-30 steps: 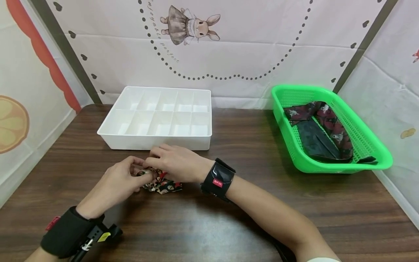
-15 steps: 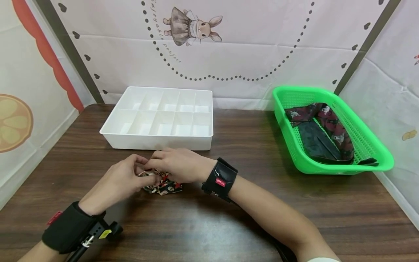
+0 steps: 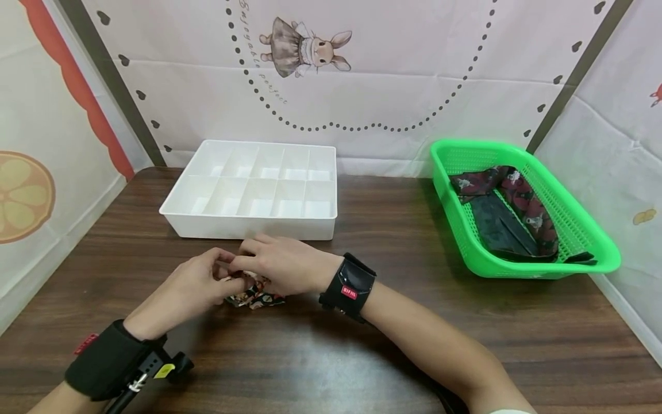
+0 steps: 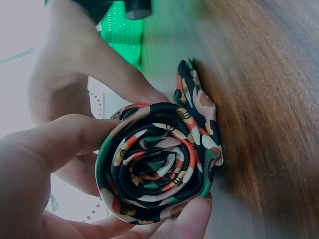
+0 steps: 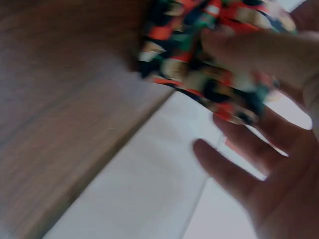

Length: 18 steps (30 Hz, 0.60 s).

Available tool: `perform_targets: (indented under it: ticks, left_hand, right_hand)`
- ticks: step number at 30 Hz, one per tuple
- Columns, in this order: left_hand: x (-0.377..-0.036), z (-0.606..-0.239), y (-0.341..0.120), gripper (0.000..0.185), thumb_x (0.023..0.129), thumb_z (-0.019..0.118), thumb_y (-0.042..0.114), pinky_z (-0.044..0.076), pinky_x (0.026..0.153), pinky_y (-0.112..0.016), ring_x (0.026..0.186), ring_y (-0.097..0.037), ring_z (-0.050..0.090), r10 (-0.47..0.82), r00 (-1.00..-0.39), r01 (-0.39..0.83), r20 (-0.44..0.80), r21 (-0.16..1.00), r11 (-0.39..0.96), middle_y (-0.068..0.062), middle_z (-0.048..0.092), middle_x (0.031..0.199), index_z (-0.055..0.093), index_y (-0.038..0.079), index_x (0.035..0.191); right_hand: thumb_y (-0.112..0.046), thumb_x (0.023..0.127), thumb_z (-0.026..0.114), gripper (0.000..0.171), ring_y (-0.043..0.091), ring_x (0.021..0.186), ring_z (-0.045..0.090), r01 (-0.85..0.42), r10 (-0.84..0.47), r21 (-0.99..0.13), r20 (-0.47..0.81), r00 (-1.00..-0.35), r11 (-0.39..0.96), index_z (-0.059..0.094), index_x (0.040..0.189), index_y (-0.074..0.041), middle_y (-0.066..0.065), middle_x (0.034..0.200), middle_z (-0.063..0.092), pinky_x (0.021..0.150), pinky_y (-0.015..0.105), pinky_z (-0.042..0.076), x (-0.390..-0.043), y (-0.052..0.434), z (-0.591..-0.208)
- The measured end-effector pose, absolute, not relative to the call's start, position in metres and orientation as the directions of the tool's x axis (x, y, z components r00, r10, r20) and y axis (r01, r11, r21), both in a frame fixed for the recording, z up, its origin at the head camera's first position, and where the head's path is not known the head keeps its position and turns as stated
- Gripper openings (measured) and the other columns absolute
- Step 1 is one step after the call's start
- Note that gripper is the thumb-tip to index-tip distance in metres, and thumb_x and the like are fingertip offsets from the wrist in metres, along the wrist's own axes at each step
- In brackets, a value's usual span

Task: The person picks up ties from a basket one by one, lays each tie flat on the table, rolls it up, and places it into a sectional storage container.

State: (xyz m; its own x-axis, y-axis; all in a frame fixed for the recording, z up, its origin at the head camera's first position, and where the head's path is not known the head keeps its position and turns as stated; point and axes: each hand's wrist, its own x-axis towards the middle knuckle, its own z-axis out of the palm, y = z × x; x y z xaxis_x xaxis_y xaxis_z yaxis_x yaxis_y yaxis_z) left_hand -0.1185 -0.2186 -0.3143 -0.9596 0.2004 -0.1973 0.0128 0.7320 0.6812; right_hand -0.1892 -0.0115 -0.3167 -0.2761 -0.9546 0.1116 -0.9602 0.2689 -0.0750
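A silky patterned scarf (image 3: pixel 256 298) in black, red, green and tan is wound into a roll low over the table, below both hands in the head view. Its spiral end (image 4: pixel 157 162) faces the left wrist camera, and a short loose tail (image 4: pixel 200 107) trails off the roll. My left hand (image 3: pixel 188 287) grips the roll, thumb and fingers around its sides. My right hand (image 3: pixel 289 265) pinches the scarf from the other side, its thumb (image 5: pixel 249 50) pressed on the cloth and other fingers behind and apart. Much of the roll is hidden by the hands in the head view.
A white divided box (image 3: pixel 258 227) stands just behind the hands, its compartments facing up. At the right is a green plastic basket (image 3: pixel 538 268) with dark red and black folded cloth (image 3: pixel 535 215) inside. A printed curtain (image 3: pixel 393 92) backs the wooden table (image 3: pixel 362 368).
Both hands stay close together at nearly the same spot, fingers shifting slightly on the roll. The scarf's loose end shows a little less to the right. The head view has shifted slightly.
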Motion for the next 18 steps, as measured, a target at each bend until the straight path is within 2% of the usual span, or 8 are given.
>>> perform_targets:
  ticks: [5, 9, 11, 15, 18]
  left_hand:
    - [-0.118, -0.315, -0.216, 0.072, 0.093, 0.080, 0.042, 0.050, 0.074, -0.038, 0.088, -0.018, 0.064, 0.200, -0.963, 0.038, -0.179, 0.646, 0.763, -0.005, 0.069, 0.104, 0.052, -0.005, 0.140]
    - [-0.117, -0.315, -0.212, 0.078, 0.087, 0.084, 0.045, 0.050, 0.072, -0.038, 0.090, -0.018, 0.064, 0.208, -0.959, 0.040, -0.191, 0.636, 0.770, -0.004, 0.070, 0.104, 0.053, -0.004, 0.139]
    - [-0.117, -0.315, -0.211, 0.073, 0.086, 0.085, 0.046, 0.048, 0.068, -0.037, 0.085, -0.019, 0.061, 0.211, -0.957, 0.038, -0.200, 0.633, 0.774, -0.004, 0.068, 0.099, 0.057, -0.003, 0.132]
    - [-0.117, -0.315, -0.210, 0.058, 0.089, 0.082, 0.052, 0.043, 0.063, -0.035, 0.077, -0.019, 0.056, 0.230, -0.948, 0.038, -0.219, 0.641, 0.766, -0.002, 0.064, 0.089, 0.066, 0.005, 0.118]
    - [-0.118, -0.316, -0.212, 0.054, 0.095, 0.076, 0.055, 0.044, 0.064, -0.036, 0.076, -0.019, 0.058, 0.241, -0.945, 0.033, -0.222, 0.666, 0.745, -0.001, 0.067, 0.090, 0.068, 0.006, 0.118]
  right_hand:
    - [-0.023, 0.095, 0.082, 0.055, 0.011, 0.124, 0.049, -0.928, -0.951, -0.214, -0.021, -0.309, 0.306, 0.064, 0.147, -0.023, -0.003, 0.139, 0.059, 0.097, 0.020, 0.044, -0.189, -0.006, -0.303]
    - [-0.028, 0.096, 0.083, 0.055, 0.010, 0.123, 0.051, -0.923, -0.948, -0.219, -0.042, -0.316, 0.317, 0.063, 0.147, -0.018, -0.003, 0.138, 0.059, 0.098, 0.018, 0.043, -0.187, -0.005, -0.300]
    - [-0.029, 0.095, 0.084, 0.055, 0.011, 0.121, 0.051, -0.929, -0.949, -0.195, -0.038, -0.314, 0.315, 0.064, 0.145, -0.015, -0.002, 0.135, 0.060, 0.098, 0.017, 0.043, -0.186, -0.006, -0.301]
    - [-0.026, 0.094, 0.085, 0.050, 0.012, 0.117, 0.051, -0.935, -0.950, -0.170, -0.010, -0.313, 0.310, 0.065, 0.139, -0.013, -0.001, 0.130, 0.059, 0.093, 0.016, 0.044, -0.185, -0.007, -0.304]
    - [-0.022, 0.090, 0.089, 0.050, 0.012, 0.112, 0.051, -0.931, -0.947, -0.189, 0.017, -0.322, 0.313, 0.065, 0.134, -0.016, -0.001, 0.126, 0.056, 0.084, 0.018, 0.047, -0.185, -0.005, -0.307]
